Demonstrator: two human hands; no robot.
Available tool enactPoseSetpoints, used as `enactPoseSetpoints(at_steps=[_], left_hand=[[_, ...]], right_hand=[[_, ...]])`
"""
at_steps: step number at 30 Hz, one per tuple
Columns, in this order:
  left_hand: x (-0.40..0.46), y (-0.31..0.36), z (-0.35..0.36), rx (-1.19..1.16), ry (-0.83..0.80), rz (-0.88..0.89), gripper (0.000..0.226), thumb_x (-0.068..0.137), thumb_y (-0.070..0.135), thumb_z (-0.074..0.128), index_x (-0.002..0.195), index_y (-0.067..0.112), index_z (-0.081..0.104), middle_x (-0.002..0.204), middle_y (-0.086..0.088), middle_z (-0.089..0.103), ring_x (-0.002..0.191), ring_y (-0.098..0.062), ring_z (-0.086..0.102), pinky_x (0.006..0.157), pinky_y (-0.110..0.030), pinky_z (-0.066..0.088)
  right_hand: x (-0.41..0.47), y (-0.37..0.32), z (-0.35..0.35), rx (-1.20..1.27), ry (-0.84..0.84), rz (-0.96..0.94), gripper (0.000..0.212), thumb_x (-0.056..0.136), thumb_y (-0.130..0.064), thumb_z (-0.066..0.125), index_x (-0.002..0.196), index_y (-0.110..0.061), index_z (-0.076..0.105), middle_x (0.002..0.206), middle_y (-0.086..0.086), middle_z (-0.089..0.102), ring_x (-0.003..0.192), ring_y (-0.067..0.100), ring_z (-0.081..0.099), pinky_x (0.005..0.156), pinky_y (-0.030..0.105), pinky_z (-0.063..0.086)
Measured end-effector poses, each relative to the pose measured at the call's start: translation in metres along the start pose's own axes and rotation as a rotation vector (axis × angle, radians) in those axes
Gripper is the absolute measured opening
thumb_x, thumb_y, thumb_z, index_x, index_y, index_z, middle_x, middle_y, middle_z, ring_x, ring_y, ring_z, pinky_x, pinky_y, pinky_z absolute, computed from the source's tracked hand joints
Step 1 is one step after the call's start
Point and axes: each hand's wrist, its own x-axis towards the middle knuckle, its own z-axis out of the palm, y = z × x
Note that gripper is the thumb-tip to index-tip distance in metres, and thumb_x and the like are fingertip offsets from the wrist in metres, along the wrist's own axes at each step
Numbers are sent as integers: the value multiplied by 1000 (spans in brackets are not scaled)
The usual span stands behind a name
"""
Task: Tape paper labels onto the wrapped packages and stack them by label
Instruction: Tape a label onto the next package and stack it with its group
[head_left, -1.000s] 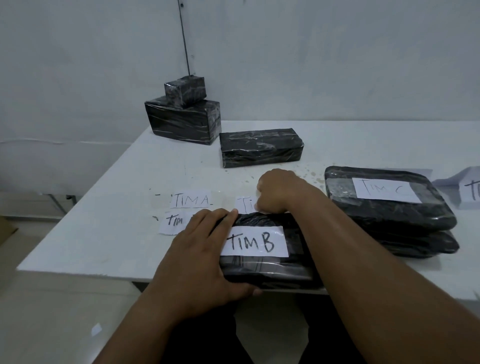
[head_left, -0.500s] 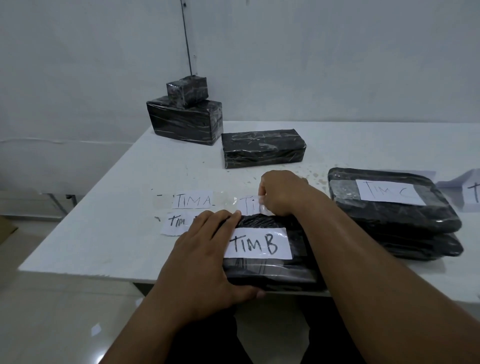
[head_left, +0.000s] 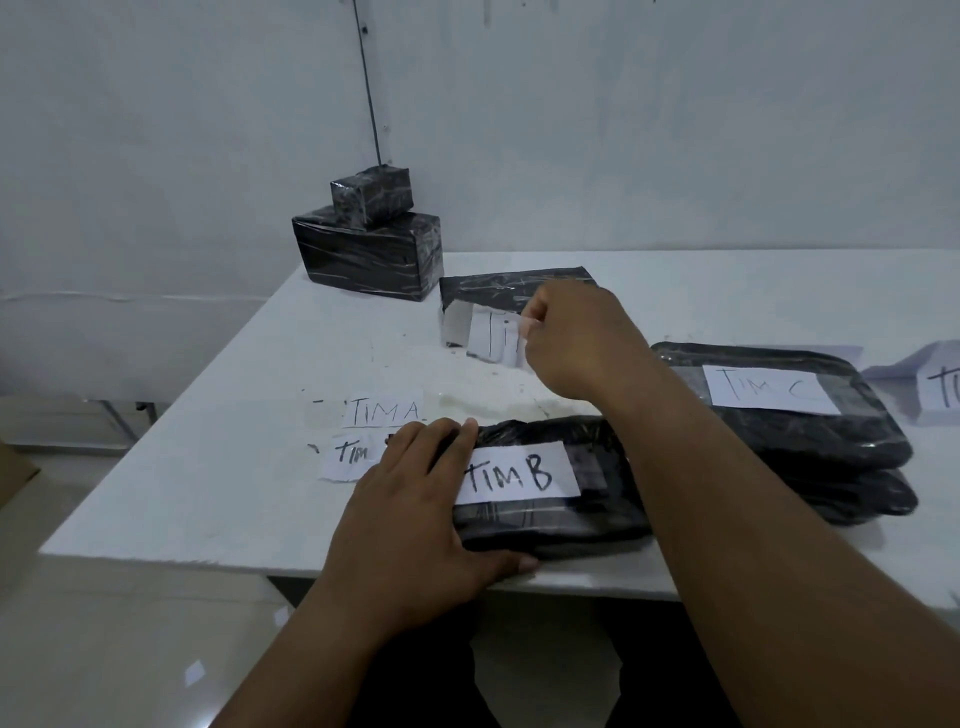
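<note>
A flat black wrapped package (head_left: 597, 525) lies at the table's near edge with a "TIM B" label (head_left: 519, 474) on top. My left hand (head_left: 415, 509) rests on its left end, fingers on top and thumb against the front side. My right hand (head_left: 576, 343) is raised above the table and pinches a paper label with tape (head_left: 493, 338), held up in front of a long black package (head_left: 498, 286). Two loose labels, "TIM A" (head_left: 384, 411) and another "TIM" slip (head_left: 349, 457), lie on the table left of my left hand.
Two flat black packages are stacked at the right, the top one (head_left: 779, 415) labelled "TIM C". Another paper slip (head_left: 935, 387) lies at the far right. A small black box (head_left: 371, 195) sits on a larger one (head_left: 369, 257) at the back left. The white table (head_left: 208, 467) ends near me.
My right hand has lifted the label with its tape off the table and moved it up and away from me. My left hand has stayed on the package.
</note>
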Motion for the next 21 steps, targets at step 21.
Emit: enactPoseSetpoints(at_steps=[21], left_hand=[[121, -14, -25, -352, -148, -155, 87, 82, 78, 55, 155, 39, 29, 164, 4, 30, 150, -18, 23, 121, -44, 24]], right_hand=[[36, 24, -15, 485, 281, 203, 11, 97, -28, 64, 91, -21, 70, 86, -10, 70, 87, 14, 67, 79, 33, 55]])
